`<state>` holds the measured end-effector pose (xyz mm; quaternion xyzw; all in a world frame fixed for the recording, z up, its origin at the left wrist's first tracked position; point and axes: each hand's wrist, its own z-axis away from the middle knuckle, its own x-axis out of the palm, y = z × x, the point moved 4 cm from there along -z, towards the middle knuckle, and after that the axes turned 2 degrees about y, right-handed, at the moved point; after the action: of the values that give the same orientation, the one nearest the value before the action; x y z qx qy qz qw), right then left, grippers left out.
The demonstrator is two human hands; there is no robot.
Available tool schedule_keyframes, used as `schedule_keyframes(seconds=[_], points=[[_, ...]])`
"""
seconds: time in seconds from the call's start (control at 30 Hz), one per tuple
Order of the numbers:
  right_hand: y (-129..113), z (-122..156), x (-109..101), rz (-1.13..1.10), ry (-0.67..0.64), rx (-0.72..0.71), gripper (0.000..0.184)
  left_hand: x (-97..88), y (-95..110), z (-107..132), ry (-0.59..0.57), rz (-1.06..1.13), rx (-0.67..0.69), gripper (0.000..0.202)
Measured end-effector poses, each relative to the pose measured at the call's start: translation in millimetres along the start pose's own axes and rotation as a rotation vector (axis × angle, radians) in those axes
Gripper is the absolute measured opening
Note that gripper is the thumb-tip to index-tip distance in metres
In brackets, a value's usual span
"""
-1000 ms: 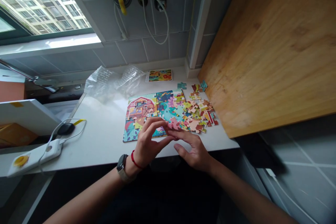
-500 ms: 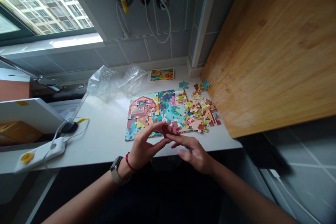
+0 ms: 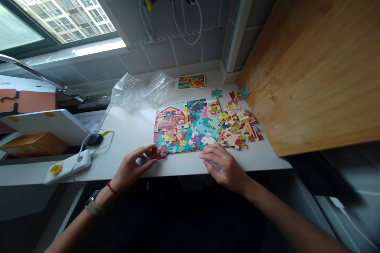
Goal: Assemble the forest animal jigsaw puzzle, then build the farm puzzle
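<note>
On your left wrist you wear a watch [image 3: 92, 197] with a dark face in a paler, metallic-looking case, fixed to a broad, plain strap [image 3: 97, 208] of a greyish beige, and between it and your left hand [image 3: 130, 170] sits a thin red bracelet [image 3: 112, 188], cord-like and snug. Your right hand [image 3: 224, 168] and wrist are bare, as are both your forearms [image 3: 287, 213] as far as they show. Your lap lies in such deep shadow that the clothing there cannot be made out.
</note>
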<state>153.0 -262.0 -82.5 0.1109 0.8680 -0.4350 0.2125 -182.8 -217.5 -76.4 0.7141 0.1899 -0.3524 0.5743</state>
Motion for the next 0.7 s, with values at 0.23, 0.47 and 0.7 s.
schedule_keyframes(seconds=[0.23,0.47,0.7], points=[[1.0,4.3,5.6,0.067,-0.043,-0.018,0.023,-7.9,1.0,-15.0,-0.075,-0.033,0.016,0.045],[2.4,5.5,5.8,0.063,-0.079,-0.009,0.023,-9.0,1.8,-21.6,-0.148,-0.085,-0.019,0.048],[1.1,6.3,9.4,0.099,-0.118,-0.040,0.024,-7.9,-3.2,-20.7,-0.196,-0.150,0.019,0.047]])
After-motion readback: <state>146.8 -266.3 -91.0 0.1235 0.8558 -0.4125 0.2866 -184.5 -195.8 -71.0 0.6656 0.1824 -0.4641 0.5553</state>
